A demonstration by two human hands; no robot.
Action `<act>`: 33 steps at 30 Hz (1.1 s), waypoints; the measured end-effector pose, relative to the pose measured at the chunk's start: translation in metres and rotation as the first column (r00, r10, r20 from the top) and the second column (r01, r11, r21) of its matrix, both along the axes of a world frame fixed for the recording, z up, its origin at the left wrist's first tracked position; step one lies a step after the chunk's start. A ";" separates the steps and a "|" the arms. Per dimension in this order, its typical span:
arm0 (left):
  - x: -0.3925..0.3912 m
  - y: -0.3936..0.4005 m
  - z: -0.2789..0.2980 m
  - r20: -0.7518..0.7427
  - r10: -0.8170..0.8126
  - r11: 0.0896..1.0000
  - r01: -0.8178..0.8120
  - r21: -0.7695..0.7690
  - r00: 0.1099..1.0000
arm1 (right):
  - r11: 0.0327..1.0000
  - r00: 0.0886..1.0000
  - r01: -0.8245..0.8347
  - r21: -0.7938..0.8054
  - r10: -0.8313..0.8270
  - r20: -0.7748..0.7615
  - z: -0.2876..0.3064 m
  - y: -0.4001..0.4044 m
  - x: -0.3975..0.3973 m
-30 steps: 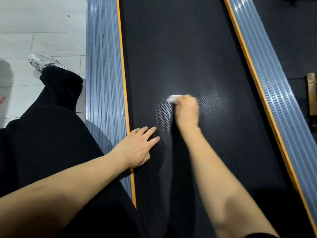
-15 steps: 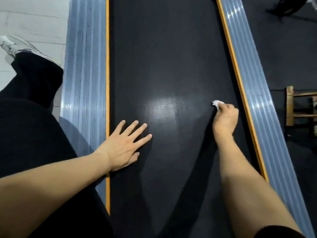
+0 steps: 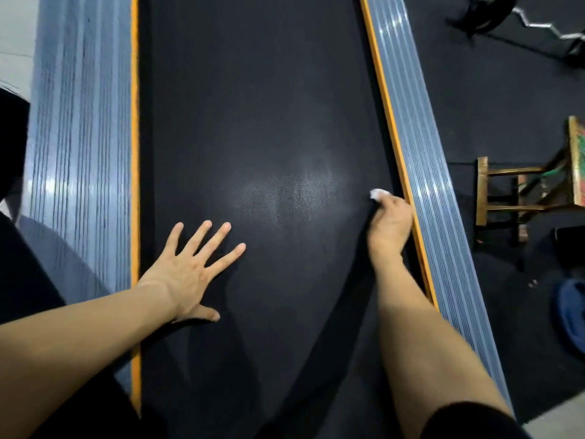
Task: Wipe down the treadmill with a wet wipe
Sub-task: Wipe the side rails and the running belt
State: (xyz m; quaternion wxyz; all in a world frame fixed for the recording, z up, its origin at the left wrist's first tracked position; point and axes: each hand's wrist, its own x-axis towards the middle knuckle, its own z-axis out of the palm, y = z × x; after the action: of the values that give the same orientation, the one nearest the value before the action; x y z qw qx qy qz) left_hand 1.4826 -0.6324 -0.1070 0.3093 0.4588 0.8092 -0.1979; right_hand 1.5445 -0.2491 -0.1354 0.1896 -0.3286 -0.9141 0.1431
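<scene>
Running belt: stretching away from both hands, the black treadmill belt (image 3: pixel 253 122) fills the middle of the view, and a pale sheen with a dotted texture lies on it between the two hands, a little beyond them.
Left side rail: ribbed grey-blue left side rail (image 3: pixel 82 137) with an orange inner edge, just outside the left hand; the left forearm crosses over it.
Right side rail: matching right side rail (image 3: pixel 421 172) with an orange edge, right against the outer side of the right hand.
Floor: dark floor (image 3: pixel 493 99) beyond the right rail, well away from the hands.
Wooden stool: wooden stool (image 3: pixel 525 191) standing on the floor to the right of the right hand, past the rail.
Barbell: curled barbell (image 3: pixel 544 26) far ahead and to the right of both hands.
Blue object: rounded blue object (image 3: pixel 569 315) at the frame edge, right of the right forearm; what it is I cannot tell.
Left hand: left hand (image 3: pixel 193 274) laid flat on the belt, fingers straight and spread, thumb out to the side, holding nothing.
Right hand: right hand (image 3: pixel 391 223) on the belt at its right margin, fingers curled round the wipe and pressing it down.
Wet wipe: white wet wipe (image 3: pixel 378 194) bunched under the right hand's fingertips, a small piece showing past them, on the belt just beside the orange edge.
</scene>
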 end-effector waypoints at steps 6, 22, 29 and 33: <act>-0.001 -0.002 -0.001 0.003 -0.003 1.000 0.003 -0.015 1.000 | 0.990 1.000 0.012 -0.141 -0.008 0.025 0.014 -0.081 -0.035; -0.002 -0.002 0.001 0.025 0.007 1.000 -0.007 -0.002 1.000 | 0.982 0.983 0.162 -0.095 -0.169 -0.077 -0.001 -0.049 -0.018; -0.001 0.001 0.003 0.023 0.014 1.000 -0.014 -0.006 1.000 | 0.760 0.762 -0.647 -0.066 0.646 -0.037 -0.014 -0.213 -0.014; -0.001 0.001 0.008 0.023 0.029 0.999 -0.030 0.033 0.999 | 0.968 0.966 -0.251 0.023 0.249 0.071 -0.005 -0.079 0.011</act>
State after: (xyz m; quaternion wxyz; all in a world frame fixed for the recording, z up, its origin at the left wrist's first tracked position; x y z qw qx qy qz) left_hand 1.4817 -0.6315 -0.0989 0.3133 0.4540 0.8156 -0.1746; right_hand 1.5553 -0.3283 -0.1402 0.1441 -0.2122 -0.9564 0.1400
